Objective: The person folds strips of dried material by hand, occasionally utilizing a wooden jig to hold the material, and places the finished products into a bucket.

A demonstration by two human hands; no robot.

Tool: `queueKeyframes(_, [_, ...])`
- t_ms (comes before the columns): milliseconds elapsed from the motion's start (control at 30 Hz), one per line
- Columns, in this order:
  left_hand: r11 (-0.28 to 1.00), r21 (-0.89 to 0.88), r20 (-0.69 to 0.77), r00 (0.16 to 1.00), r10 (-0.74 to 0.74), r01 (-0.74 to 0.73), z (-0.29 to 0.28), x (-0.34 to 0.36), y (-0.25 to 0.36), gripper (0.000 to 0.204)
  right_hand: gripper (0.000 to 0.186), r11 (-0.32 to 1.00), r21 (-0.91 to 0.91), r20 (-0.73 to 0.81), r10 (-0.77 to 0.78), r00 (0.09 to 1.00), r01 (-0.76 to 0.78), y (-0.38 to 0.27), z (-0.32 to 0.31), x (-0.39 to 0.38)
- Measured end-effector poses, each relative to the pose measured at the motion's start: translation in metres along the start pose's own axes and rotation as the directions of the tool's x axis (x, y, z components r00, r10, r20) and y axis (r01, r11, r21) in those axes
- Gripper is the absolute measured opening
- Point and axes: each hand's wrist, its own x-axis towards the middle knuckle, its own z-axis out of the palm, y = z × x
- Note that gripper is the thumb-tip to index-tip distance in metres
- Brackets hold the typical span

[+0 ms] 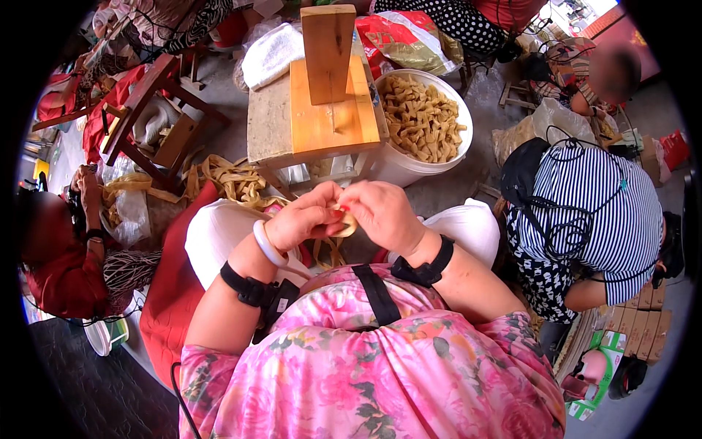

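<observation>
Close together above my lap, my left hand (303, 218) and my right hand (387, 216) pinch a pale yellow, flat, flexible strip (346, 225) between them. Both hands' fingers are closed, and part of the strip is hidden behind them. Just beyond the hands stands a small wooden bench (272, 135), bearing an orange-brown board (311, 126) with an upright wooden block (327, 58). To its right, a white bucket (469, 130) is filled with tan knotted pieces (424, 117). Long tan strips (230, 179) lie in a heap left of the bench.
A folded white towel (274, 58) lies on the bench's far left corner. Red and gold bags (406, 40) are behind the bucket. One person in a striped shirt (596, 212) sits close at right, another in red (66, 271) at left. A dark wooden stool (157, 117) stands far left.
</observation>
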Motion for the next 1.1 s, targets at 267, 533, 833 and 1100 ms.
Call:
queueKeyframes(267, [-0.01,0.967,0.196,0.725,0.66,-0.253,0.017,0.012,-0.006,0.032,0.013,0.118,0.76,0.544,0.422,0.725,-0.639,0.056,-0.01,-0.003])
queueKeyframes(533, [0.794,0.598,-0.382,0.831,0.404,-0.111,-0.012,0.018,-0.044,0.015,0.027,0.986,-0.142,-0.026,0.08,0.996,-0.083,0.015,0.007,0.001])
queueKeyframes(833, [0.879,0.368,-0.381,0.814,0.439,-0.302,-0.002,0.016,-0.039,0.023,0.012,0.984,0.014,0.156,0.172,0.973,-0.176,0.022,-0.001,-0.007])
queueKeyframes(1100, [0.77,0.615,-0.527,0.637,0.562,-0.17,-0.002,0.017,-0.021,0.021,0.018,0.707,0.362,0.4,0.471,0.786,-0.607,0.009,-0.005,-0.019])
